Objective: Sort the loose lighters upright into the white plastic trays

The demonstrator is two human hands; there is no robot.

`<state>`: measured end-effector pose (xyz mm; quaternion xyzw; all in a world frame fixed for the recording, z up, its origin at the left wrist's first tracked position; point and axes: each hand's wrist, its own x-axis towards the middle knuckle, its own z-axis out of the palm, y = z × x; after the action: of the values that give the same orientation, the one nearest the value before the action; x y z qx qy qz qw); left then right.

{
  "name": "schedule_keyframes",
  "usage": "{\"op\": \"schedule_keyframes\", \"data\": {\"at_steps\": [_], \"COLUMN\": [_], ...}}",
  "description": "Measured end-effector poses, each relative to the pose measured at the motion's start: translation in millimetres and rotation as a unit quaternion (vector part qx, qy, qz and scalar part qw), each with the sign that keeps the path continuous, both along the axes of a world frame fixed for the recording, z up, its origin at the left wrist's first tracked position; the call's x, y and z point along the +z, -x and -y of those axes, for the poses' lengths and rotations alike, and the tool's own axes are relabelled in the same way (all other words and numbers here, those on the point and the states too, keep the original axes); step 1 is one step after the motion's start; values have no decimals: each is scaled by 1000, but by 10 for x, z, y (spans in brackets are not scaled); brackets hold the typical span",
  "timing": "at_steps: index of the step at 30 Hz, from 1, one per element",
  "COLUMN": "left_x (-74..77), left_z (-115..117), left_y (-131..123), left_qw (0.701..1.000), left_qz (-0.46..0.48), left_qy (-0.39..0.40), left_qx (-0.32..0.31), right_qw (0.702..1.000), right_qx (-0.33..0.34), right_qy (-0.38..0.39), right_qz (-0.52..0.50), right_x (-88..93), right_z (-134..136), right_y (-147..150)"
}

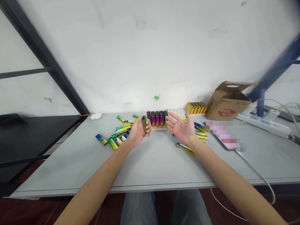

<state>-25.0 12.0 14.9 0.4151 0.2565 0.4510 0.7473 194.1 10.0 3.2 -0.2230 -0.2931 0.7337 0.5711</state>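
Going by the layout, you seem to be at the stage of handling one piece: your left hand (pixel 138 132) holds a dark olive-green, slim lighter (pixel 144 123) with a dark top, above the pale grey tabletop (pixel 150 168). Its fingers are curled snugly round the body, leaving the upper end showing. Your right hand (pixel 183 129) has hold of nothing that shows: palm turned up, fingers spread wide.

At the far side, between your hands, is a block of upright, black-topped lighters with shiny purple-and-yellow bodies (pixel 157 120) in a white tray (pixel 160 128); a white holed tray (pixel 176 112) sits just right of it. Loose metallic green, blue and yellow lighters (pixel 112 143) lie to the left. The next move calls for a steady left grip and clearance from the upright block.
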Motion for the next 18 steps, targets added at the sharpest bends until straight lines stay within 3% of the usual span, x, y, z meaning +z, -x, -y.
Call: {"op": "schedule_keyframes", "data": {"at_steps": [7, 18], "left_x": [-42, -59], "left_z": [-28, -11], "left_y": [-8, -35], "left_qw": [998, 996], "left_qz": [-40, -53], "left_qy": [-15, -22], "left_qx": [51, 60], "right_qw": [1000, 999], "right_qx": [-2, -1], "right_qy": [-2, -12], "right_qz": [17, 37], "right_x": [-14, -38], "right_z": [-13, -28], "right_y": [-8, -9]}}
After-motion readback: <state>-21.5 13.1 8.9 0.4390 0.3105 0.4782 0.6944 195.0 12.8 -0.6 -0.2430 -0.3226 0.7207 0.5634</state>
